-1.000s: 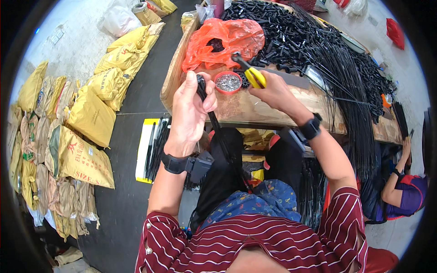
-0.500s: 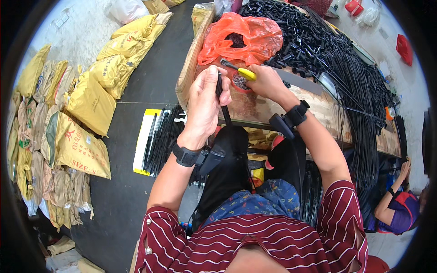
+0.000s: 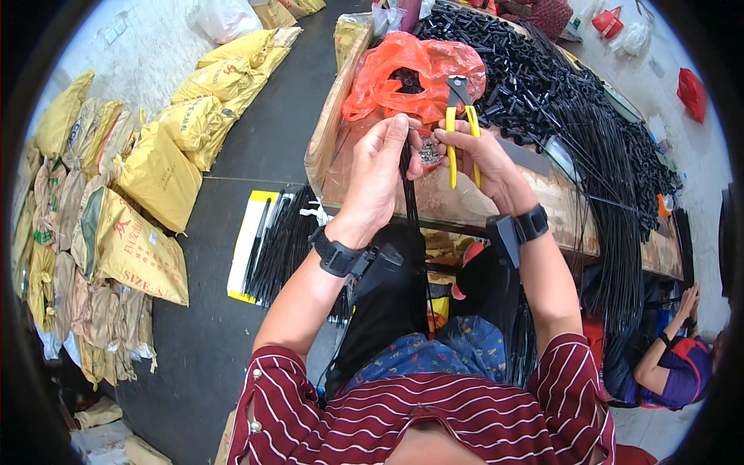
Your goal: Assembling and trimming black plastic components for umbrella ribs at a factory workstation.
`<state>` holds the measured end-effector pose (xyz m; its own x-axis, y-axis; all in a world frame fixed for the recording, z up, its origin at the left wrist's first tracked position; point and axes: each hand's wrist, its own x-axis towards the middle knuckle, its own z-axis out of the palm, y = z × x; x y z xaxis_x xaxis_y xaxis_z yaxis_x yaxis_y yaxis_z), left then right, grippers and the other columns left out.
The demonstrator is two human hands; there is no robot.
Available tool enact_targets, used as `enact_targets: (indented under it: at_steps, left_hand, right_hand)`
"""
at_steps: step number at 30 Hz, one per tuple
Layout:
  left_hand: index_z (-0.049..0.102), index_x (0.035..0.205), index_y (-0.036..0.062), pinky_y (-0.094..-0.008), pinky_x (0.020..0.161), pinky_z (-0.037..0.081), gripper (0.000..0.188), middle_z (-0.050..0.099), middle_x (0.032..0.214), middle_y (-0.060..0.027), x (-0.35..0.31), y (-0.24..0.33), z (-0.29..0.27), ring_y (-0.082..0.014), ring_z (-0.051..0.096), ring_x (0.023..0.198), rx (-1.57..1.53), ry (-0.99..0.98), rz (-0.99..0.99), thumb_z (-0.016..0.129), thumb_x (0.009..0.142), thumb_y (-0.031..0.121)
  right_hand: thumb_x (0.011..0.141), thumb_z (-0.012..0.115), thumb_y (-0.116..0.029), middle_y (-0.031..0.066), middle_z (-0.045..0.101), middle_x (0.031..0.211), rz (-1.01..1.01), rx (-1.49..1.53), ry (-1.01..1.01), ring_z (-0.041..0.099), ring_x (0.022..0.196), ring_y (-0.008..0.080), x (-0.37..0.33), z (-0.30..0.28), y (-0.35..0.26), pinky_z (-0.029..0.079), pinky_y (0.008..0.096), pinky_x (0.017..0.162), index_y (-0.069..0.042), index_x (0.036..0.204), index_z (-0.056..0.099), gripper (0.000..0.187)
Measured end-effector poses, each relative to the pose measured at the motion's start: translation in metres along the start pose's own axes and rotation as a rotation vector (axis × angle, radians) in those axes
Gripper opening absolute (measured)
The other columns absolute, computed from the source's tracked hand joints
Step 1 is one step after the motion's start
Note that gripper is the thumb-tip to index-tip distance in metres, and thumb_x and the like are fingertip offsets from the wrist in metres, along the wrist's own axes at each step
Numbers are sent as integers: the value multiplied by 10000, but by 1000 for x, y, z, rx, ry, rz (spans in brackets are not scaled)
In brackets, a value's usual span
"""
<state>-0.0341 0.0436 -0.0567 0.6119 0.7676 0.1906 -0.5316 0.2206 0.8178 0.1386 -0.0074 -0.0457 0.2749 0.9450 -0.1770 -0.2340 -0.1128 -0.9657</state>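
My left hand point(image 3: 377, 172) is closed around a few thin black cables point(image 3: 411, 203), which hang from it toward my lap. Just to its right, my right hand point(image 3: 494, 167) holds pliers point(image 3: 452, 147) with yellow handles. Their dark metal head points away from me and the handles are spread apart. Between my hands, partly hidden by them, sits a small red dish point(image 3: 428, 166) of tiny metal pieces on the wooden table point(image 3: 349, 172). The cable ends inside my left fingers are too small to make out.
A red plastic bag point(image 3: 368, 89) lies beyond my hands. Black tubular parts point(image 3: 511, 77) are heaped at the back right, with long black cables point(image 3: 620, 248) draping over the edge. Yellow sacks point(image 3: 159, 174) and a cable bundle point(image 3: 283, 240) are at left. A co-worker point(image 3: 678, 368) sits at right.
My right hand has shifted right and turned the pliers from pointing left to pointing away, with the handles now spread. My left hand has moved slightly right with the cables.
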Motion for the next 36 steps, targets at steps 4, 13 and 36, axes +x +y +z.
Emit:
enact_targets:
  at_steps: [4,13,36]
  left_hand:
    - [592,1058,19,-219,550,402,312,573,797,-11,4,-3,16,-68,526,614,-30,2,11,486,990,305]
    - [603,1090,-4,-214,567,409,319,595,838,-26,3,-1,44,-76,529,639,-48,-48,-33,503,984,280]
    - [624,1093,8,-206,563,419,301,608,818,-32,-2,1,64,-75,534,635,12,-171,-18,513,980,265]
  right_hand:
    - [843,677,-100,5,608,805,-105,152,-15,594,713,89,-20,5,-5,511,232,631,-44,969,611,153]
    - [840,675,-80,32,612,741,-308,233,124,575,593,113,-48,22,-17,478,250,547,-13,988,604,177]
    - [849,645,-20,54,639,772,-553,65,240,596,602,108,-79,22,-26,490,250,533,17,1043,522,233]
